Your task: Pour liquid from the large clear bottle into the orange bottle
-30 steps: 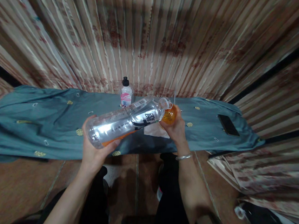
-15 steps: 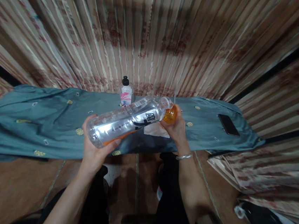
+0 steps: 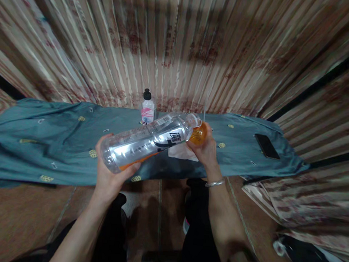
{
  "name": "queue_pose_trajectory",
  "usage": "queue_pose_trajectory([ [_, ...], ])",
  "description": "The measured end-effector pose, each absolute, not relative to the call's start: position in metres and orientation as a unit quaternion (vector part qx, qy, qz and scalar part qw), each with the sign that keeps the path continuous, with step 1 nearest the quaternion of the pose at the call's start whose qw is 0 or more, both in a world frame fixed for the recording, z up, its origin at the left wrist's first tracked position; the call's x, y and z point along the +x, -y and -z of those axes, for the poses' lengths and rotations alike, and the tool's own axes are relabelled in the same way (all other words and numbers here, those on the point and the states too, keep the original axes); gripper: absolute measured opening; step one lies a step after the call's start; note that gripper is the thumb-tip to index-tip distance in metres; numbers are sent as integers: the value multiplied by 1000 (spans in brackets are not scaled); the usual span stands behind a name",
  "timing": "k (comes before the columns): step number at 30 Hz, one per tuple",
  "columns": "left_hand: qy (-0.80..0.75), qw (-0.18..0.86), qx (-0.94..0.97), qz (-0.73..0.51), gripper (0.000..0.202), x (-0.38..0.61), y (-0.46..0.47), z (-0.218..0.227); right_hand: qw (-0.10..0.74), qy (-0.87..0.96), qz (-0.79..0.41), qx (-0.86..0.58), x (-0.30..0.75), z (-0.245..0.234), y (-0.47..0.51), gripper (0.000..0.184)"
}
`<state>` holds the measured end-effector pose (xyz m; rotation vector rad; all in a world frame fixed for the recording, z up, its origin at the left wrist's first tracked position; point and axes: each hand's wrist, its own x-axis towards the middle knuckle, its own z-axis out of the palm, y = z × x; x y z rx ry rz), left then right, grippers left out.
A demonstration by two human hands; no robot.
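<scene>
My left hand [image 3: 108, 178] is wrapped round the base of a large clear plastic bottle [image 3: 139, 144] with a silver label and dark lettering. The bottle lies tilted in the air, its open neck towards the right and raised above its base. An orange strip shows along its underside. My right hand [image 3: 207, 148], a bangle on its wrist, closes round a small rounded amber container [image 3: 198, 134] beside the bottle's mouth. Whether its colour comes from liquid I cannot tell. Below both, a white sheet or tissue [image 3: 183, 152] rests on the cloth, partly hidden.
A green patterned cloth [image 3: 53, 136] covers the long table. Towards its back stands a small bottle [image 3: 147, 111] with a black cap and pink label. A black phone [image 3: 267, 146] lies at the right. Behind hangs a striped curtain [image 3: 170, 44].
</scene>
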<state>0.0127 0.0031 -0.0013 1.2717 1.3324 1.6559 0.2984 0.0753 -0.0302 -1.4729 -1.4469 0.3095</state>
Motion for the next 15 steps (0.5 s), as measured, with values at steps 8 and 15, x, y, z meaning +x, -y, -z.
queue_pose_trajectory([
  [8, -512, 320, 486, -632, 100, 10, -4, 5, 500, 611, -128, -600, 302, 35, -78, 91],
  [15, -503, 319, 493, -634, 101, 9, -4, 9, 493, 614, -129, -603, 302, 36, -78, 97],
])
